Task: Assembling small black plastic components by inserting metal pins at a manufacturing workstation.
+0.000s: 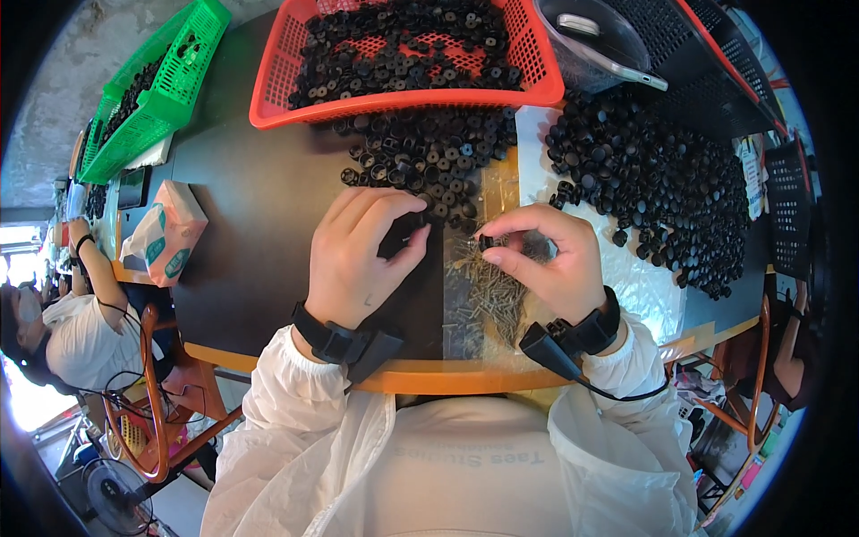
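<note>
Landmark: the red basket (309, 114), on the far side of the surface (242, 224). The right hand (565, 255), on the basket's near side toward its right end, is clamped on a small black part (486, 242) between thumb and index fingertip. This pinch probably keeps the part's left end accessible. The left hand (362, 246), nearer the basket's middle, has thumb and index curved toward each other; whether they grip anything cannot be told against the dark pieces behind. Loose black parts (420, 148) lie along the basket's near rim; screw-like metal pieces (492, 300) lie farther from it. Both appear placed for short reach. Black caps (644, 170) are heaped right of the basket, presumably for separation. Orientation: the held part's exposed end points left; its long axis appears roughly parallel to the basket's near rim, though small size leaves this uncertain.
</note>
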A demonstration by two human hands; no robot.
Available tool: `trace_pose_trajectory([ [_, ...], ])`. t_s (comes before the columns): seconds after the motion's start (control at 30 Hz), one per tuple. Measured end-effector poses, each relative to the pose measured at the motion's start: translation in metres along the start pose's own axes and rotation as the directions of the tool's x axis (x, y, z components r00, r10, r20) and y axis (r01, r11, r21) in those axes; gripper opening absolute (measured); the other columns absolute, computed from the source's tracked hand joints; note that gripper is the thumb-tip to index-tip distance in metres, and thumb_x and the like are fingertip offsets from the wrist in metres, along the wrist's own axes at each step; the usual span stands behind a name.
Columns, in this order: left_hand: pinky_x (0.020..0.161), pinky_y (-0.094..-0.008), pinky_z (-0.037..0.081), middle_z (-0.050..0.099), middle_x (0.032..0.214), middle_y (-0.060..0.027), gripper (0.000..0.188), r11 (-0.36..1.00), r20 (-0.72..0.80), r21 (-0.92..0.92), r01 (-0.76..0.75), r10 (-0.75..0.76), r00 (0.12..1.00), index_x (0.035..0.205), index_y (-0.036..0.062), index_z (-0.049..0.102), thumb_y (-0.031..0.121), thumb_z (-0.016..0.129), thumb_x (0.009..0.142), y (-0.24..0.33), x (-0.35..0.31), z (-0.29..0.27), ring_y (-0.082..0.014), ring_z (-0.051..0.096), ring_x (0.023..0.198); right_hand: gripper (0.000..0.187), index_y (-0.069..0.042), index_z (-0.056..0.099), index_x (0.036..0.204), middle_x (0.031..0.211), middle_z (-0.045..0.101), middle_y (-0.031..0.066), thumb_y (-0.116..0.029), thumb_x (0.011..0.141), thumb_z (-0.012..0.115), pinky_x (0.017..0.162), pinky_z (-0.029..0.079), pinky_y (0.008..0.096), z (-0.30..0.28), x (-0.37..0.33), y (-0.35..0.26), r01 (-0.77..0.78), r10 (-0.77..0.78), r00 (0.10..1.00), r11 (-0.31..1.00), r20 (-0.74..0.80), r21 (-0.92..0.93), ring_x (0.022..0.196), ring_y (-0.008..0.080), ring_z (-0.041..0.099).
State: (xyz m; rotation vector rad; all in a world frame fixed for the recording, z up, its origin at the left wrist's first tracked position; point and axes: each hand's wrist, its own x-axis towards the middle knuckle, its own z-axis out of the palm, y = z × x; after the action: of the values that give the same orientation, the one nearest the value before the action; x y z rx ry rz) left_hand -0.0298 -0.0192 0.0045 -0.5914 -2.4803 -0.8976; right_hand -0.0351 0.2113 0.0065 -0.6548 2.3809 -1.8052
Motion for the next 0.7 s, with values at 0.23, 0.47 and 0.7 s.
trace_pose_trajectory([
  [0.23,0.074,-0.0302,0.052,0.070,0.092,-0.0084,0.036,0.919,0.082,-0.343,0.194,-0.177,0.981,0.097,0.0037,0.067,0.005,0.086,0.066,0.011,-0.008,0.001,-0.0197,0.065,0.082,0.023,-0.003,0.072,0.103,0.097,0.071,0.0083,-0.004,0.081,0.076,0.073,0.052,0.0259,0.002,0.000,0.000,-0.029,0.027,0.999,0.994,0.021,0.105,0.080,0.0128,0.066],
  [0.47,0.071,-0.0300,0.052,0.071,0.092,-0.0061,0.034,0.887,0.075,-0.451,0.097,-0.071,0.995,0.096,0.0067,0.071,0.011,0.087,0.065,0.012,-0.008,0.005,-0.0202,0.064,0.079,0.022,-0.003,0.071,0.103,0.097,0.070,0.0087,-0.003,0.081,0.075,0.074,0.053,0.0261,0.003,0.000,-0.006,-0.008,0.004,0.999,0.997,0.053,0.080,0.082,0.0145,0.067],
  [0.7,0.073,-0.0316,0.050,0.071,0.090,-0.0054,0.033,0.899,0.074,-0.429,0.084,-0.058,0.996,0.095,0.0069,0.072,0.012,0.086,0.065,0.013,-0.007,0.004,-0.0217,0.064,0.079,0.023,-0.003,0.071,0.103,0.097,0.070,0.0086,-0.003,0.080,0.076,0.074,0.053,0.0260,0.005,-0.001,-0.007,-0.064,0.059,0.997,0.991,0.048,0.116,0.083,0.0148,0.067],
])
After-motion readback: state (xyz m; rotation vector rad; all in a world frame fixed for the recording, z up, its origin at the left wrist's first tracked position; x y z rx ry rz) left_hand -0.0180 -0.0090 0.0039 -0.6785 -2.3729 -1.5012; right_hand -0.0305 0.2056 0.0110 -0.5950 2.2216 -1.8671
